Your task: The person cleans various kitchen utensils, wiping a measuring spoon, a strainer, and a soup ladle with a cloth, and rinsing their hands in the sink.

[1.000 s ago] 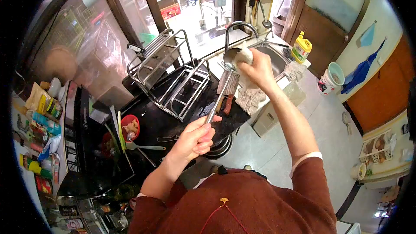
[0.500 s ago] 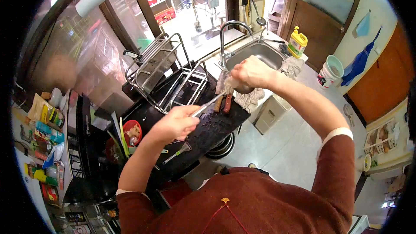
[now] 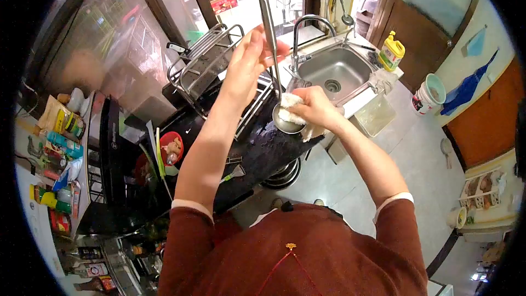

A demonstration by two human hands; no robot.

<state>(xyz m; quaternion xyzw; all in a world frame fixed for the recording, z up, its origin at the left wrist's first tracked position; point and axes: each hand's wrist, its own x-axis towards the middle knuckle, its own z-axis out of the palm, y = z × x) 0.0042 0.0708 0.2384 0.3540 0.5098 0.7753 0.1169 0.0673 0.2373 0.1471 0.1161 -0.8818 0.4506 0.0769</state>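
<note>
A metal ladle stands nearly upright, its handle up and its round bowl low over the black counter. My left hand has the handle between thumb and fingers, in a loose hold. My right hand is closed on a white cloth and presses it into the ladle's bowl. A wire dish rack stands behind my left hand. The counter area under the bowl and right hand is partly hidden.
Right of my hands is a steel sink with a curved tap. A yellow bottle and a grey rag lie beside it. On the left are a red bowl with food and a brush.
The ladle has swung from slanting to upright, with its bowl now showing. My left hand has risen with the handle, while my right hand has come lower with the cloth.
</note>
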